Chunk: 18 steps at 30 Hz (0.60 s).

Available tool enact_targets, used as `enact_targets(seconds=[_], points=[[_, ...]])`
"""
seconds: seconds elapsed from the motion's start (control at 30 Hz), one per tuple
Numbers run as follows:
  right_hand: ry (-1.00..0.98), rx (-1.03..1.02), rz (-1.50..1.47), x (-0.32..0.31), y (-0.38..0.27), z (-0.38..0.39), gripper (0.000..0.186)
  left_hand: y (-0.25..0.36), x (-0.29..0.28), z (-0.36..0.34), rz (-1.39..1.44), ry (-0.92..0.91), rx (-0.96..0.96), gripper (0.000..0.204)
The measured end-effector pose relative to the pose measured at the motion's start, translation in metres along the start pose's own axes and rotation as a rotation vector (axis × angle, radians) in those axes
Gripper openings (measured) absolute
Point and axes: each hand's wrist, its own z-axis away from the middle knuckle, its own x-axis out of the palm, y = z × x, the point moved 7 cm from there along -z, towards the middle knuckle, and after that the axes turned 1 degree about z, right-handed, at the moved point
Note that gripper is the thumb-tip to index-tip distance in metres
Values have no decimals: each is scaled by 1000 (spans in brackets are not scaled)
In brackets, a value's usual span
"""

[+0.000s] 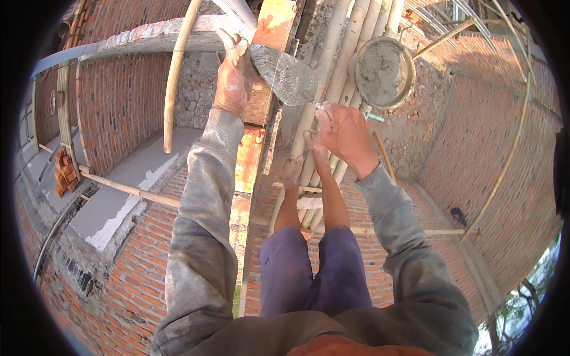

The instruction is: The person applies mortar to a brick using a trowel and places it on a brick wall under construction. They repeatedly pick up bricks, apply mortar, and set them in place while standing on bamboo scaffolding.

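My right hand (347, 135) is closed round the handle of a trowel (286, 76). The trowel's broad, mortar-smeared blade points left, over the edge of a narrow brick wall (252, 145). Close to the blade's far end is my left hand (233, 77), at the wall's left side, with fingers stretched forward and slightly apart. I see nothing held in it, though its palm side is hidden. To the right of the trowel, a round pan of wet grey mortar (383, 71) rests on the bamboo poles (333, 59).
My bare feet (292, 169) stand on the bamboo poles, high above lower ground. An upright bamboo pole (180, 77) rises left of my left hand. Brick walls (493, 113) stand on both sides. A stack of bricks (65, 172) lies far left, below.
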Motion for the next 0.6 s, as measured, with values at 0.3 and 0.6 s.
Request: enact_targets(seconds=[0.3, 0.6], points=[[-142, 122, -19, 3, 13, 56, 26, 4, -26, 23, -70, 152, -24, 92], [166, 270, 473, -87, 188, 88, 29, -55, -114, 29, -213, 76, -373, 87]])
